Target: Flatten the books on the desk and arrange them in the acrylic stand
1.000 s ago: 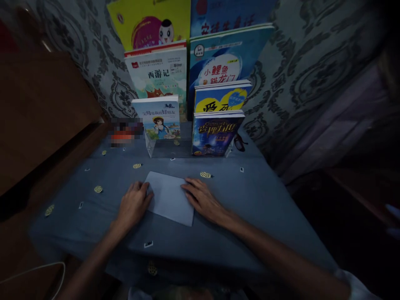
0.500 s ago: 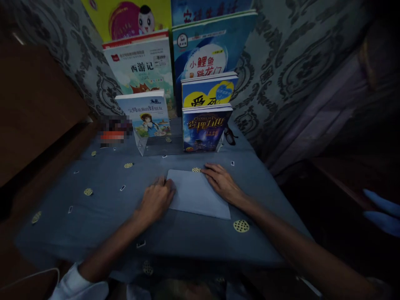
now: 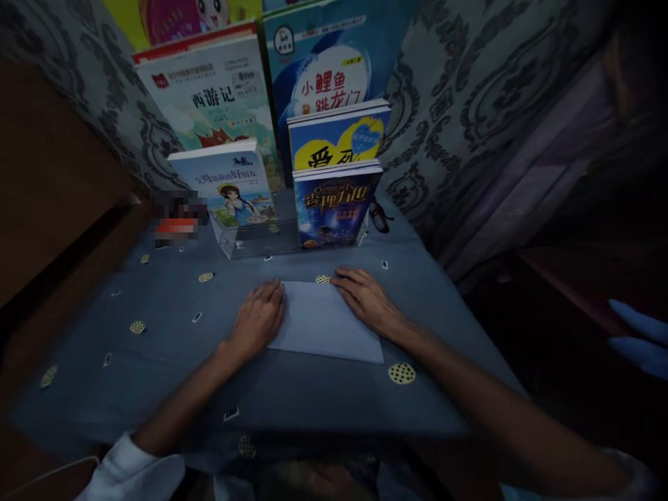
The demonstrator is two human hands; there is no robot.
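A sheet of pale paper (image 3: 326,320), apparently folded, lies flat on the cloth-covered table between my hands. My left hand (image 3: 259,314) rests on its left edge, fingers lying close together and slightly bent, pointing away from me. Part of that edge is hidden under the hand. Across the upper right edge lies my right hand (image 3: 367,299), palm down with the fingers stretched out and slightly apart. Neither hand lifts the paper.
Beyond the paper, a clear stand (image 3: 250,243) holds several upright books, a dark blue book (image 3: 334,209) at its front right. Dark-framed glasses (image 3: 380,217) lie beside it. A blurred-out red item (image 3: 176,228) is at the left. Patterned cloth (image 3: 438,104) hangs behind.
My left hand has shifted along the paper's left edge, and its fingers now lie flatter. My right hand stays on the right edge. The view has tilted slightly.
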